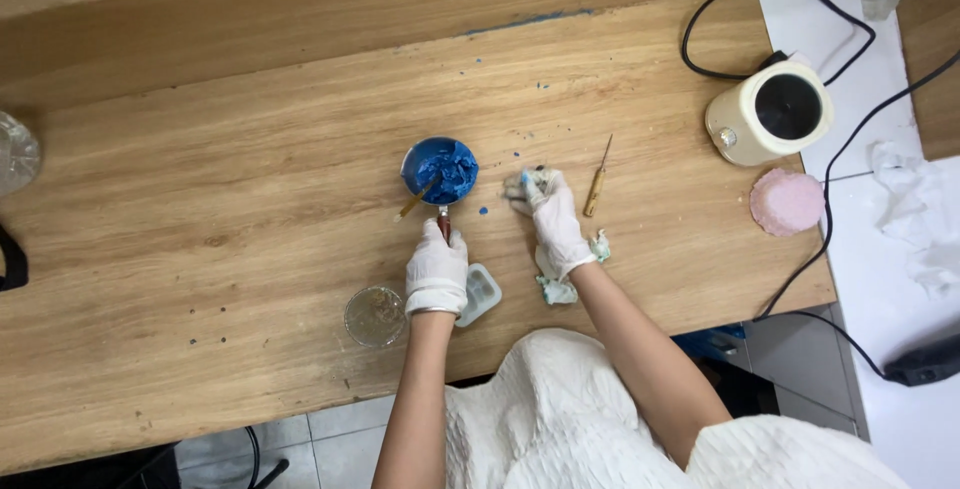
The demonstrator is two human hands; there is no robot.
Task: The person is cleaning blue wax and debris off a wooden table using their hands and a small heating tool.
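Head view, looking straight down, showed a wooden counter with its near edge running just in front of the person's white-clad lap. Wide bare wood lay open to the left of the hands and beyond them toward the far edge; the right end was crowded.

A small metal pot holding blue paste sat near the counter's middle. Its handle, the long axis, pointed straight back toward the person. A thin stick leaned in the pot, slanting down to the left.

The left hand, in a white glove, was closed in a grip around the pot handle. The right hand, also gloved, was clenched on a wad of blue-stained tissue, pressed to the counter just right of the pot. More crumpled tissue lay under the right wrist.

A wooden-handled pick lay just right of the right hand, its point aimed away. A clear glass cup stood near the front edge left of the left wrist; a pale mould tray lay just right of that wrist.

At the right end stood a cream round appliance with a black cable, and beside it a pink round disc.
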